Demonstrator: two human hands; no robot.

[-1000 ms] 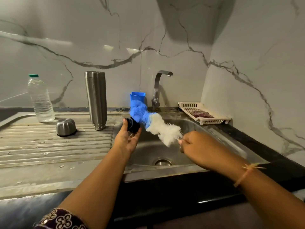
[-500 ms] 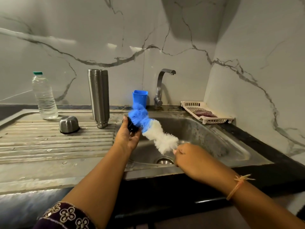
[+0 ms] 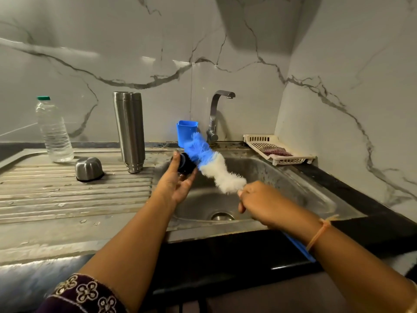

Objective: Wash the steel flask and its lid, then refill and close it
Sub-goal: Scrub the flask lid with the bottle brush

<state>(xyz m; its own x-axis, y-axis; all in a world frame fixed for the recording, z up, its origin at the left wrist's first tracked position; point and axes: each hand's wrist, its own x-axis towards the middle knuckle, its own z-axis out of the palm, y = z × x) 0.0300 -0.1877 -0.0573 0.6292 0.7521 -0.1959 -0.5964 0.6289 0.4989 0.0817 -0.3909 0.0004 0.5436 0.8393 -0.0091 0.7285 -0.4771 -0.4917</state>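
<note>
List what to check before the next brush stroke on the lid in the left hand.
1. Left hand grips the black lid: ok.
2. Right hand holds the brush by its handle: ok.
3. Brush touches the lid: ok.
4. Lid and brush held over the sink: ok.
5. Tap running for a rinse: not ok, no stream shows.
6. Soap on the brush: cannot tell.
</note>
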